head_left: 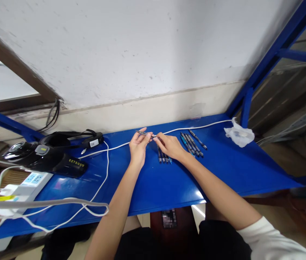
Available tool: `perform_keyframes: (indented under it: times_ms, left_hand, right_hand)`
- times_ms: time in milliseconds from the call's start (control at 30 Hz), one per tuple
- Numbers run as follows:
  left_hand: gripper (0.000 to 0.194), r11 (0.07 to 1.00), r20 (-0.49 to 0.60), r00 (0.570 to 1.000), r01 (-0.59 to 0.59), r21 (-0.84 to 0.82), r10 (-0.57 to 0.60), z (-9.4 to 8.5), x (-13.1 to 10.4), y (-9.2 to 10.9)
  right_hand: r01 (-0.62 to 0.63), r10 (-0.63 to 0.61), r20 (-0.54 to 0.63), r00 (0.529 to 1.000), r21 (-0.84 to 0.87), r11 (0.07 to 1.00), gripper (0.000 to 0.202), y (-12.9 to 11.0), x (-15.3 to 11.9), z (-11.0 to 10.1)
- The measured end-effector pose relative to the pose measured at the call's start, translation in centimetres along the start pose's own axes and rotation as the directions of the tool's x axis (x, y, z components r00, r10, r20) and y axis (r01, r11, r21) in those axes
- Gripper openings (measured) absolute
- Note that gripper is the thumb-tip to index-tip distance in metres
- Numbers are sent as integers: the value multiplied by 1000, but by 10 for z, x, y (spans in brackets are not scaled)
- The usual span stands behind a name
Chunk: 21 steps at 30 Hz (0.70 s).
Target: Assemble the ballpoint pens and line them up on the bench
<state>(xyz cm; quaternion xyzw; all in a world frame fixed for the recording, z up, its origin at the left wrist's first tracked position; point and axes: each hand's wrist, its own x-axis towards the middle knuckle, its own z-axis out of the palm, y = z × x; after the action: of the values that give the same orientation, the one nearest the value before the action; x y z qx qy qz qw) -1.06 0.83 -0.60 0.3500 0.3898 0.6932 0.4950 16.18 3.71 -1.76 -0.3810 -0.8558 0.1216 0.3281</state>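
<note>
- Dark pen (141, 133): held over the bench (163, 187), spanning both hands; partly hidden by the grip.
- Left hand (138, 147): thumb and fingers clamped on the pen's left portion.
- Right hand (171, 145): fingers pinched on the pen's right portion.
- Pen row (163, 158): on the bench, partly covered by the right hand; one end is blue.
- Pen group (192, 143): side by side, right of the right hand; a single pen (197, 139) lies just beside it.
- White cable (201, 126): runs behind the hands.
- Plastic bag (239, 134): far right, rear.
- Black bottle (60, 161): on its side, far left, near a power strip (30, 186).
</note>
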Motion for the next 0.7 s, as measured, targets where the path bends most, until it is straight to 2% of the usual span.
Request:
perform_keyframes:
  times_ms: [267, 500, 700]
  left_hand:
    - [39, 990, 125, 988, 72, 122, -87, -3, -1, 1]
    - [33, 985, 106, 990, 77, 155, -94, -4, -2, -2]
    - [31, 983, 79, 993, 76, 165, -90, -5, -1, -4]
  right_hand:
    - [25, -25, -3, 1000, 15, 1000, 25, 1, 0, 2]
    - [86, -86, 9, 996, 46, 995, 27, 2, 1, 1]
    - [65, -66, 27, 997, 18, 998, 31, 3, 1, -2]
